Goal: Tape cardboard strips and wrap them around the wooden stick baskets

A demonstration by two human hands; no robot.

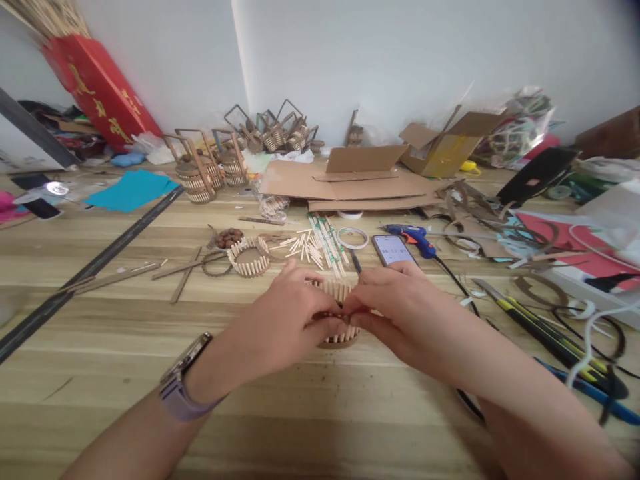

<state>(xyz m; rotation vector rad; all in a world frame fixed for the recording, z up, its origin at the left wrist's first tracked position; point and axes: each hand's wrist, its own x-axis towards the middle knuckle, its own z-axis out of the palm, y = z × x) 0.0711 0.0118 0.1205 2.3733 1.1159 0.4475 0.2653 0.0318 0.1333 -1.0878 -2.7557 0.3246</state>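
Both hands meet over a small round basket point(339, 340) made of short pale sticks standing on a brown base. My left hand point(295, 310) wraps its left side, thumb and fingers pinched at the near rim. From the right, my right hand point(390, 300) pinches the same rim, its fingertips touching the left ones. The fingers hide much of the basket. Beyond my left hand lies a second ring of upright sticks point(249, 259), with a dark woven hoop point(218, 263) beside it. Loose short sticks point(303, 247) are scattered behind the hands.
A phone point(393, 250), a blue glue gun point(413, 237) and a tape roll point(353, 237) lie behind my right hand. A utility knife point(550, 333) rests at right. Flat cardboard point(345, 183) and finished handled baskets point(197, 181) stand farther back. A brown bead pile point(229, 238) sits left.
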